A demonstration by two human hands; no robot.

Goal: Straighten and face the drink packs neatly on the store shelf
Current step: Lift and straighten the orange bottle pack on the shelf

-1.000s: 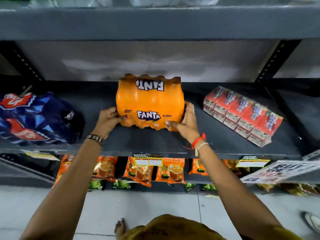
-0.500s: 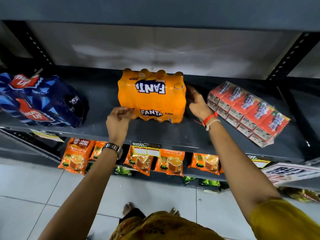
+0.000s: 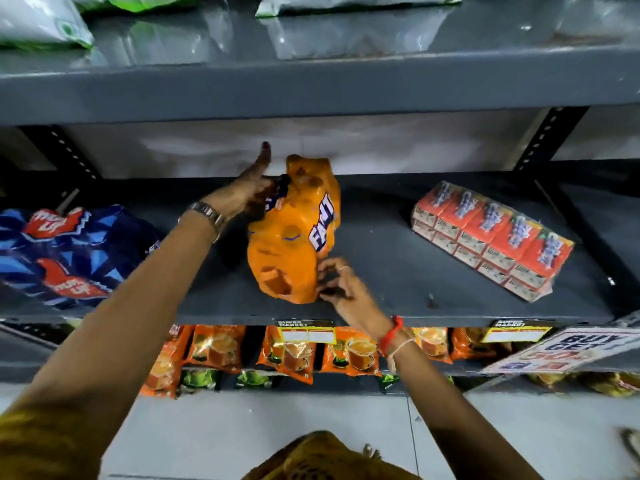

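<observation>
An orange Fanta bottle pack (image 3: 294, 233) stands turned end-on in the middle of the dark grey shelf (image 3: 398, 271), its narrow end toward me. My left hand (image 3: 251, 192) presses flat against its far left side, thumb raised. My right hand (image 3: 341, 285) touches the pack's near right corner with its fingertips. A blue Thums Up pack (image 3: 65, 258) lies at the left of the shelf. A red shrink-wrapped pack of juice cartons (image 3: 491, 237) lies askew at the right.
Orange tea pouches (image 3: 291, 351) hang below the shelf's front edge beside yellow price tags (image 3: 304, 332). A promo sign (image 3: 568, 348) sticks out at the lower right. White and green bags sit on the upper shelf (image 3: 311, 84). Black uprights flank the bay.
The Fanta pack has been rotated from broadside to end-on. My left hand went from its near left corner to its far side; my right hand came from the far right to the near corner.
</observation>
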